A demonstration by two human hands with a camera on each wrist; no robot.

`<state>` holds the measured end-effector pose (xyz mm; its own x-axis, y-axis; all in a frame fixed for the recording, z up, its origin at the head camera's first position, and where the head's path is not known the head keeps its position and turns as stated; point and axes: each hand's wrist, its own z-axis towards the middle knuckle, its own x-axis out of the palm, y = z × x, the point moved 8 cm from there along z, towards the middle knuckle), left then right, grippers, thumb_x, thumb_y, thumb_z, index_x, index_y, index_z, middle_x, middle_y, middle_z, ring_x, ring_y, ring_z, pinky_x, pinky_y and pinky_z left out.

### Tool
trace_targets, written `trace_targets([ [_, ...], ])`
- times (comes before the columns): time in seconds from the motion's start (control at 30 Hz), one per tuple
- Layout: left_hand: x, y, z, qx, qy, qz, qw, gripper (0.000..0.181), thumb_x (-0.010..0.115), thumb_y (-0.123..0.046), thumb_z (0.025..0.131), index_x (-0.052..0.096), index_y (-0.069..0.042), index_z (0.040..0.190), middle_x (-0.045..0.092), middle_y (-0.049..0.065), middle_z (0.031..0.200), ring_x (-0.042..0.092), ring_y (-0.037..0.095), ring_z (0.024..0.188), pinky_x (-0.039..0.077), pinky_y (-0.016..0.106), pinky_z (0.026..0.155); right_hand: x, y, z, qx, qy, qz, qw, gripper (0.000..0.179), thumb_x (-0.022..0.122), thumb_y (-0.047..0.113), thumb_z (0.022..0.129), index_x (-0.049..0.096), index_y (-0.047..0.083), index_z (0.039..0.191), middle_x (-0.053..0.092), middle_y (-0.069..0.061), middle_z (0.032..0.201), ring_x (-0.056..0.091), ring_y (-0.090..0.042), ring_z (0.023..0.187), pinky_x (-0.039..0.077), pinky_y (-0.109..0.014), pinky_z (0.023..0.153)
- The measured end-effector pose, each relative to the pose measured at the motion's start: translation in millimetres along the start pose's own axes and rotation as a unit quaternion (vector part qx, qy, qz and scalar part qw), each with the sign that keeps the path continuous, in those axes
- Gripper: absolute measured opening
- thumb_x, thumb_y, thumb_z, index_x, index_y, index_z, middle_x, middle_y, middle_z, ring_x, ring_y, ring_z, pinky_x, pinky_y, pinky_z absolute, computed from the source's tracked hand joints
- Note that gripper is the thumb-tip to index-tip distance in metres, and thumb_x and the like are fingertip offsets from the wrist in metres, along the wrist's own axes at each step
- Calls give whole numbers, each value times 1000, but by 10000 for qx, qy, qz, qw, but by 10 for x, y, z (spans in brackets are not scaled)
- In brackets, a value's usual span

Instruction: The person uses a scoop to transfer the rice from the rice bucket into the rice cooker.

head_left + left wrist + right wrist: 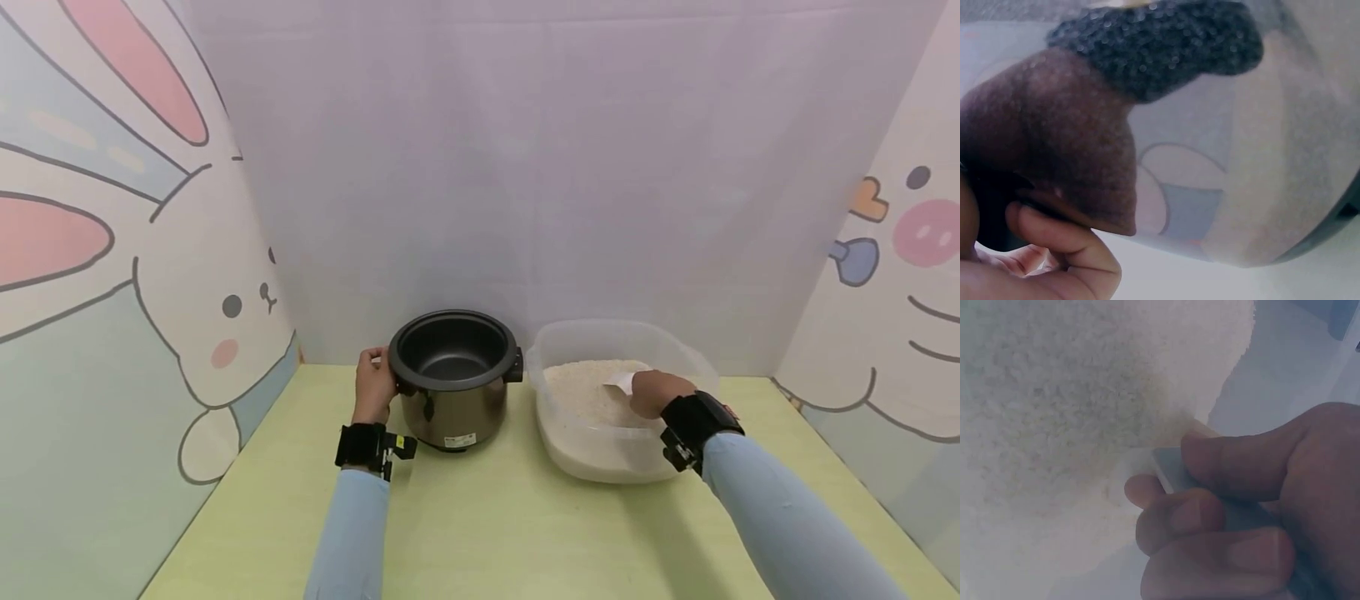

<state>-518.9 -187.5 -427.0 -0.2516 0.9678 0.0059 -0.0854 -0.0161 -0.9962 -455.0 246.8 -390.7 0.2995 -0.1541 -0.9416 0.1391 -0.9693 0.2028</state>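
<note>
A brown metallic rice cooker (450, 417), lidless with a dark hollow interior, stands upright on the table in the head view. My left hand (373, 387) is at its left side; in the left wrist view, curled fingers (1066, 240) grip the black side handle (997, 212) against the shiny wall. To the right, a translucent plastic tub (622, 462) contains white rice (581, 387). My right hand (658, 393) reaches over its rim and grips a white scoop (620, 382). Up close, thumb and fingers wrap the scoop's handle (1175, 469); its front end is blurred against the rice.
The pale green table (495, 533) meets a plain light curtain (525, 167) right behind the cooker and tub. Cartoon-printed panels, one with a rabbit (202, 308), stand along the left and right sides. A narrow gap separates cooker and tub.
</note>
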Motion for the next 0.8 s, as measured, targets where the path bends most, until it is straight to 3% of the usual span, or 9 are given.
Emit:
trace_targets([
  [0.27,-9,-17,-15,-6,-3,63,10000,42,44,-35,111,44,0,135,47,12,100,53,12,68,49,23,58,48,187,44,-290,-45,4,9996,40,43,20,106,46,13,66,39,-1,67,36,-15,59,36,-33,65],
  [0.53,11,-80,-57,199,62,25,9998,43,44,-32,111,45,3,136,48,9,95,52,10,63,47,26,58,67,396,0,-615,183,896,9939,50,46,10,102,34,22,55,25,6,51,19,-10,47,20,-29,51],
  [0.67,17,-88,-62,175,63,5,9998,44,44,-32,111,44,4,136,47,10,96,52,11,64,49,26,59,65,446,-12,-577,145,1079,9924,51,45,11,103,34,22,55,25,6,50,18,-9,46,20,-29,51],
  [0.8,-10,-65,-67,364,-55,-72,9993,45,46,-36,110,46,4,132,48,11,94,53,13,65,49,25,57,88,458,11,-543,134,1369,9890,53,46,11,103,35,22,52,26,6,49,18,-9,46,20,-29,51],
])
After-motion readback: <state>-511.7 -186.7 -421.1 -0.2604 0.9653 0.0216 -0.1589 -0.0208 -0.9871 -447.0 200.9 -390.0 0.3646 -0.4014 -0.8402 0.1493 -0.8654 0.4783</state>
